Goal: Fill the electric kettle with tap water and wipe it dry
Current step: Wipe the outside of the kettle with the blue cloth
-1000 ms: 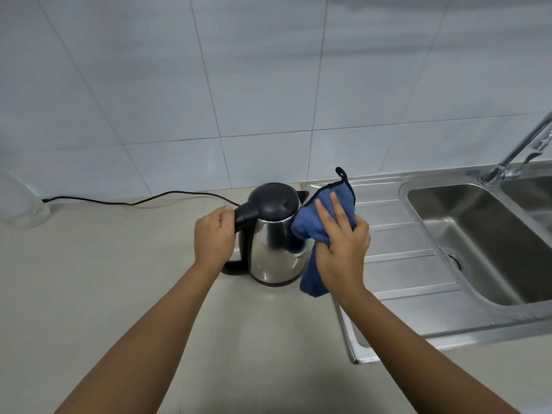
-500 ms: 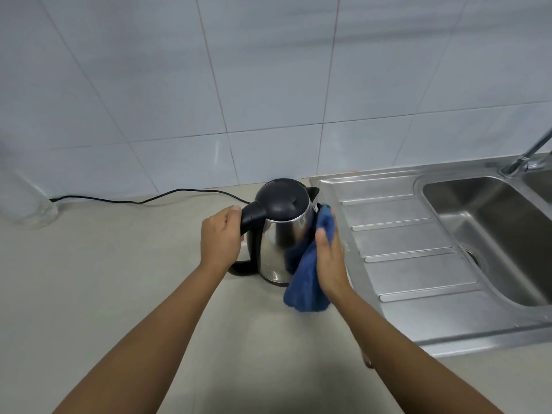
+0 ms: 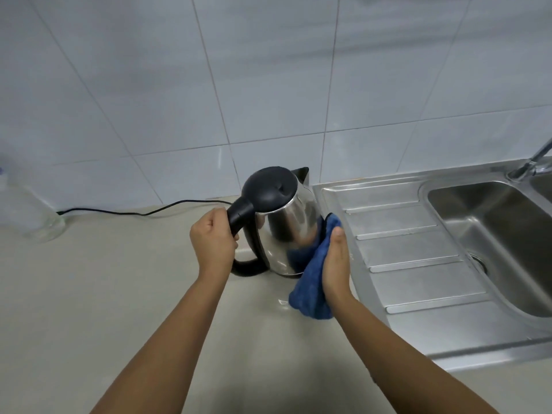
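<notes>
Head view: left hand (image 3: 212,245) wrapped tight round kettle (image 3: 288,231) handle (image 3: 239,215); right hand (image 3: 336,264) presses cloth (image 3: 312,283) against kettle's right side, thumb straight, fingers hidden, cannot tell curl.

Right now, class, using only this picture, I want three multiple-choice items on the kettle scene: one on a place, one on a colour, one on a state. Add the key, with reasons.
1. Where is the kettle?
A in the sink basin
B on the counter, left of the drainboard
C under the tap

2. What colour is the cloth?
A blue
B white
C red

3. How is the kettle's lid?
A raised
B taken off
C shut

Key: B, its base meets the counter beside the drainboard. A, the cloth that the right hand holds against the kettle is blue. C, the black lid sits closed while the left hand grips the handle.
</notes>
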{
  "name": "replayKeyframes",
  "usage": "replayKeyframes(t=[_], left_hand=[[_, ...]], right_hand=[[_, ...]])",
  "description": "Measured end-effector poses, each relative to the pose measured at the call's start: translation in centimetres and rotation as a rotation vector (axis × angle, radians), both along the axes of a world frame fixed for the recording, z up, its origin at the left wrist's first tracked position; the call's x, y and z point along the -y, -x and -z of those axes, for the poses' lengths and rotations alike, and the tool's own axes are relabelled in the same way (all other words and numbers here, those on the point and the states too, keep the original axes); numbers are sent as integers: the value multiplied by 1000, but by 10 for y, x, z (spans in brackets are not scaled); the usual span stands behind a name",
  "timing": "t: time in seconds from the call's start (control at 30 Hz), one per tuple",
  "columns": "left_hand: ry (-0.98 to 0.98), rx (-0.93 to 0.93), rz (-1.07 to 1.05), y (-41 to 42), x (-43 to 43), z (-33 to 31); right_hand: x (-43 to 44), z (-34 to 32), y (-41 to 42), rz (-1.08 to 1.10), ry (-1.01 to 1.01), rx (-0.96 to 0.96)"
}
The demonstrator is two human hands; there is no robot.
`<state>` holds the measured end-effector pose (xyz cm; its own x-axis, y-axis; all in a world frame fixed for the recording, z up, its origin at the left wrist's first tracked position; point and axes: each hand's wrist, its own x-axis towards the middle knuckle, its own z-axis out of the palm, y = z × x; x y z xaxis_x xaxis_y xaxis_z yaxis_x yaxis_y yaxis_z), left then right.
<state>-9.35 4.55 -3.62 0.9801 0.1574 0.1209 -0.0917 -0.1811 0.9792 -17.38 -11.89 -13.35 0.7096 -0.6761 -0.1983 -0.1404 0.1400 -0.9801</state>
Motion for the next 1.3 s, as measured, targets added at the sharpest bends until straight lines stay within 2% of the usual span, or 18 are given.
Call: replayKeyframes(t=[0.13,0.23,0.37,0.43,0.53,0.63,0.73,0.8,0.87,0.97,1.03,1.13,1.23,1.3], left_hand=[[39,1,-35,-4,9,-13],[39,-25,-41,-4,18,-16],[88,-92,-41,-1,27,-19],[71,-68,-15,0,26,-22],[49,-13,22,1,19,-28],[53,-8,32,0,9,-34],[69,-13,63,6,4,-37],[75,-14,61,11,4,-38],[85,-34,37,15,7,-37],[109,-81,6,21,13,-33],[97,-83,33,26,15,-29],[53,-45,85,29,11,-29],[22,-6,135,28,2,-30],[12,1,172,27,-3,-26]], right_hand=[[-35,-9,1,61,156,51],[-65,-5,10,-43,327,27],[-97,11,18,-159,446,3],[-98,9,14,-141,415,-10],[-69,-3,6,2,331,45],[-35,-5,2,-27,290,138],[-10,-8,0,15,85,196],[-8,-11,3,54,44,194],[-27,-11,13,89,187,165],[-79,-14,28,-6,513,79],[-90,-16,31,-37,597,64],[-54,-32,31,26,636,125],[0,-42,26,-127,516,249],[24,-44,20,-246,298,228]])
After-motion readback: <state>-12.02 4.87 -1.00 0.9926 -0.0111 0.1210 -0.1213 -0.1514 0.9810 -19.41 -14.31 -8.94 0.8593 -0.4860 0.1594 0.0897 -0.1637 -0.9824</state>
